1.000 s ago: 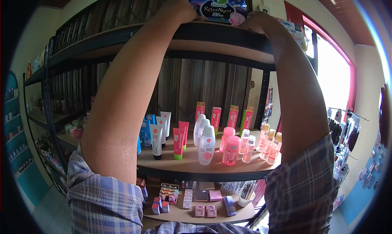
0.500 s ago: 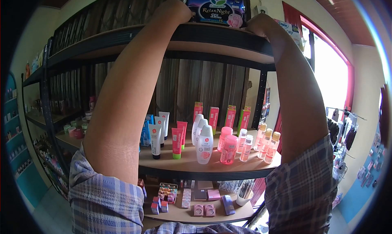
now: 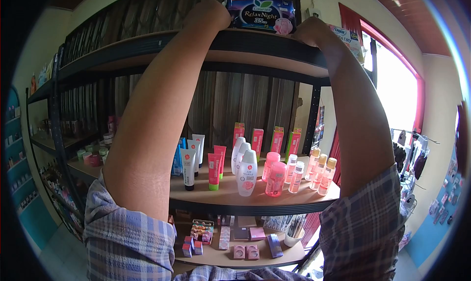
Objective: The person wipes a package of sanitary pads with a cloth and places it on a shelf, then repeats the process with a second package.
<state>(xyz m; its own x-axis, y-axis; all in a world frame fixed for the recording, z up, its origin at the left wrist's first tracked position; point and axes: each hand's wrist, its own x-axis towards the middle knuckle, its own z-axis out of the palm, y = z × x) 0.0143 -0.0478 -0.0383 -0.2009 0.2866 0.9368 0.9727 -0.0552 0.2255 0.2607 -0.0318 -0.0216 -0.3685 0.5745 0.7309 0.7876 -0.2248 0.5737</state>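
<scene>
A dark blue pack of sanitary pads (image 3: 261, 16), labelled Laurier RelaxNight, stands upright on the top shelf (image 3: 162, 44). Both arms reach up to it. My left hand (image 3: 210, 14) is closed against the pack's left side, its fingertips mostly hidden behind the hand and the pack. At the lower right corner, my right hand (image 3: 312, 32) has its fingers curled in against the pack. Just right of that hand, partly covered by the wrist, is a white Charm pack (image 3: 349, 39).
On the middle shelf (image 3: 216, 197) stand white bottles (image 3: 247, 175), pink bottles (image 3: 276, 178), gold-capped bottles (image 3: 326, 177), tubes (image 3: 188, 169) and upright boxes (image 3: 257, 141). Small cosmetic boxes (image 3: 239, 252) and a cup of pencils (image 3: 294, 234) sit lower. A bright window (image 3: 397, 80) is at right.
The pack has shifted very slightly right and down in the view, with both hands staying at its sides. The shelf goods look the same.
</scene>
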